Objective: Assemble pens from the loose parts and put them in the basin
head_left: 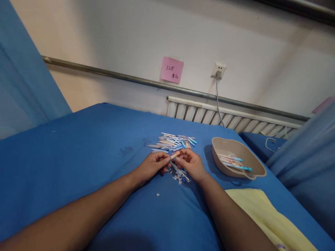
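My left hand (153, 164) and my right hand (193, 164) meet over the blue sheet (117, 139), fingers pinched on opposite ends of a short orange-and-cream pen barrel (175, 155). Just beyond them lies a loose pile of pen parts (167, 142), with thin white refills, pale barrels and blue and orange pieces. Below my fingers are more slim pen parts (178, 169) and several small white bits (179, 179). One white bit (157, 195) sits apart, nearer to me. My fingers partly cover the barrel's ends.
A beige basin (218, 158) on the right holds several pens (237, 166) with light-blue ends. A yellow cloth (264, 212) lies in front of it. Behind the bed are a radiator (199, 113), a metal rail (117, 76) and a plugged-in cable (217, 97). Blue curtains hang at both sides.
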A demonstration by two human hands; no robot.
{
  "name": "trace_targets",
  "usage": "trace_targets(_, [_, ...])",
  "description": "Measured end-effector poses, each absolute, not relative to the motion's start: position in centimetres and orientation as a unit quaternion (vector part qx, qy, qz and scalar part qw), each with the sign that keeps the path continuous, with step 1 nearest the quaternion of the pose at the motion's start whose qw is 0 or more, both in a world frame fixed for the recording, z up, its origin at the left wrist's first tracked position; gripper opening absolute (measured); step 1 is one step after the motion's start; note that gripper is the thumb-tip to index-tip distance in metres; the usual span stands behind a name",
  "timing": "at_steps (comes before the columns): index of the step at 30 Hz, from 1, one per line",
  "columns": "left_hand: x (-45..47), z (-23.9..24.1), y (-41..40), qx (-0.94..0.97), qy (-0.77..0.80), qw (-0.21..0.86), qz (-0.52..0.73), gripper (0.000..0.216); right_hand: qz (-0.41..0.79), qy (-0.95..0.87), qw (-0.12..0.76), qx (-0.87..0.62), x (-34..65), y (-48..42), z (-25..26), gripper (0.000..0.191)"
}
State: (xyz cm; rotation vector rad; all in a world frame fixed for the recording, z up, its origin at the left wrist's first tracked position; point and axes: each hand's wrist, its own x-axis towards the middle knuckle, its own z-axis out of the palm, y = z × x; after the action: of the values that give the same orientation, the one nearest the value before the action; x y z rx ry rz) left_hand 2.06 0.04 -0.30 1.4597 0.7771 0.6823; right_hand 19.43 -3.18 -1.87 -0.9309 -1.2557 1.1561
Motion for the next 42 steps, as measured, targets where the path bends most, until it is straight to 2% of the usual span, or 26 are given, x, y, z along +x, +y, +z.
trace_targets(3, [1.9,-0.1,0.5,0.607,0.362,0.625,0.331,0.029,0.475,-0.542,0.549,-0.423,20.2,-3.1,-1.5,0.026])
trace_targets(5, [1.8,-0.1,0.9,0.579,0.377,0.632,0.351,0.028,0.478,-0.567,0.507,-0.44,20.9,-3.1,-1.4,0.026])
trace_targets(12, [1.9,-0.4,1.1,0.538,0.378,0.659,0.365,0.025,0.509,-0.647,0.252,-0.509,23.4,-4.3,-1.4,0.02])
trace_targets(18, [1.7,-0.4,1.1,0.536,0.377,0.663,0.361,0.025,0.295,-0.748,0.126,-0.581,22.7,-5.5,-0.3,0.014])
trace_targets(22, [1.7,-0.6,1.2,0.55,0.373,0.66,0.35,0.026,0.232,-0.777,0.083,-0.58,22.0,-5.9,0.2,0.015])
trace_targets(26, [1.8,-0.7,1.2,0.559,0.369,0.655,0.35,0.026,0.227,-0.783,0.112,-0.568,22.1,-5.6,-0.1,0.01])
trace_targets(32, [1.9,-0.9,1.1,0.585,0.377,0.634,0.337,0.026,0.295,-0.738,0.292,-0.532,22.8,-4.4,-0.9,0.005])
trace_targets(36, [1.9,-1.0,1.0,0.598,0.374,0.628,0.328,0.03,0.401,-0.687,0.324,-0.512,22.8,-4.0,-1.9,0.012])
trace_targets(40, [2.0,-0.9,0.9,0.603,0.378,0.626,0.32,0.032,0.497,-0.601,0.422,-0.462,22.4,-3.5,-2.5,0.025])
trace_targets(42, [2.1,-0.7,0.8,0.608,0.381,0.626,0.306,0.032,0.496,-0.577,0.465,-0.453,22.5,-3.2,-2.5,0.031])
